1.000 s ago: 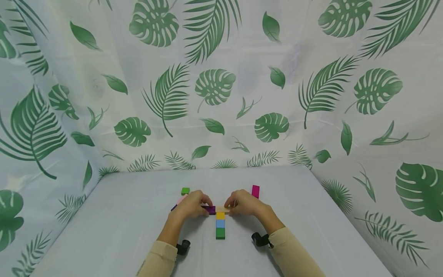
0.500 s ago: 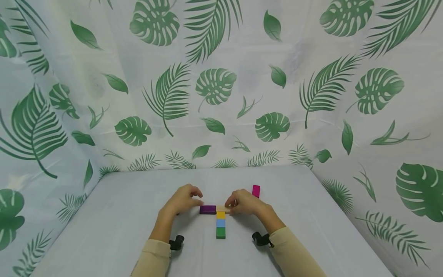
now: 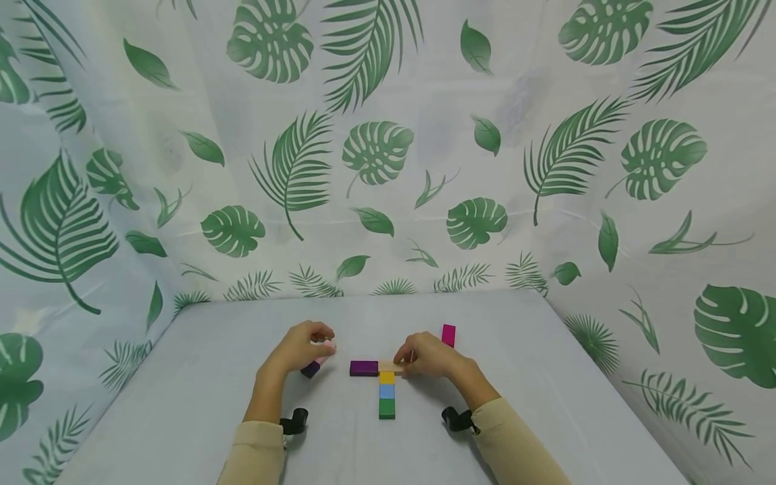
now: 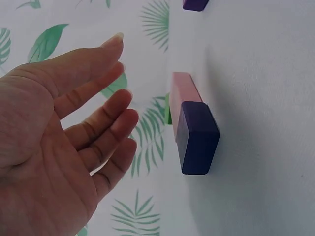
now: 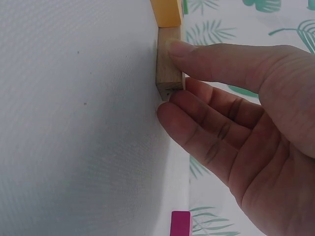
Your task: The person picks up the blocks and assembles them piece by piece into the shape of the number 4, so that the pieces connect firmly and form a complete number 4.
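Observation:
My right hand (image 3: 427, 355) pinches the end of a plain wooden block (image 5: 169, 64) between thumb and fingers, and the block lies on the table. To its left sits a purple block (image 3: 364, 368), end to end with it. Below them a yellow block (image 3: 386, 378), a light blue block (image 3: 386, 391) and a dark green block (image 3: 386, 408) run in a line toward me. My left hand (image 3: 294, 347) hovers by a pink block (image 4: 183, 91) and a dark blue block (image 4: 198, 137); its fingers are loosely bent and hold nothing.
A magenta block (image 3: 448, 335) lies beyond my right hand. Part of a bright green block (image 4: 168, 109) shows behind the pink one. A white cloth with green leaves (image 3: 376, 151) hangs around the back and sides of the white table (image 3: 200, 391).
My left hand has let go of the purple block and moved left to the pink and dark blue blocks. The right hand has stayed on the wooden block.

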The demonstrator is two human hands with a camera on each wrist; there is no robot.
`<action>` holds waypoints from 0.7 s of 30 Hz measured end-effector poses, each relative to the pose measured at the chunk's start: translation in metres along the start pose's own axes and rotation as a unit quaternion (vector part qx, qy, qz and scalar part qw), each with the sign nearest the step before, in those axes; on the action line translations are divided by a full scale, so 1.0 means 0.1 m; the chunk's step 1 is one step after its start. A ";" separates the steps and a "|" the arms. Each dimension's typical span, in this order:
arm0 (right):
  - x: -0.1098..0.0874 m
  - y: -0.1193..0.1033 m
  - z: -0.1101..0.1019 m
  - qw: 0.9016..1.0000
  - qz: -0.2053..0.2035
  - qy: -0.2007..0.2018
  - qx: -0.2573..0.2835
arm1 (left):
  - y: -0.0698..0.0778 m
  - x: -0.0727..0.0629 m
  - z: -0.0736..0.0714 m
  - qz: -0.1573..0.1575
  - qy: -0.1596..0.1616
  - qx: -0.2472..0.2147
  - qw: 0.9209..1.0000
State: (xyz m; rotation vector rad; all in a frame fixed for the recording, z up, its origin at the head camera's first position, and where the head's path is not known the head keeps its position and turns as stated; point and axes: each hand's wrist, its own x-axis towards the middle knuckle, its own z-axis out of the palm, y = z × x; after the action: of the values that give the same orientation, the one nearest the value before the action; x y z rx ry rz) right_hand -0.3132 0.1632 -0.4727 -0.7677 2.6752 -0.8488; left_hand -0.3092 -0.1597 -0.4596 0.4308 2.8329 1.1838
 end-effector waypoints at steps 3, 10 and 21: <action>0.00 0.00 0.01 1.000 0.001 -0.001 0.001 | -0.03 0.00 0.00 0.001 -0.001 -0.001 1.000; 0.01 0.01 0.02 1.000 -0.003 0.000 0.000 | -0.04 -0.02 -0.01 -0.007 0.004 -0.002 1.000; 0.01 0.02 0.01 1.000 -0.005 0.002 -0.001 | -0.08 -0.04 -0.09 -0.036 -0.005 -0.006 0.999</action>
State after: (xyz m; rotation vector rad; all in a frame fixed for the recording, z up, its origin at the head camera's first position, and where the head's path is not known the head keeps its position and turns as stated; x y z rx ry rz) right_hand -0.3139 0.1636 -0.4748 -0.7826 2.6781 -0.8513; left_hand -0.3084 -0.1723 -0.4595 0.3300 2.8050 1.1808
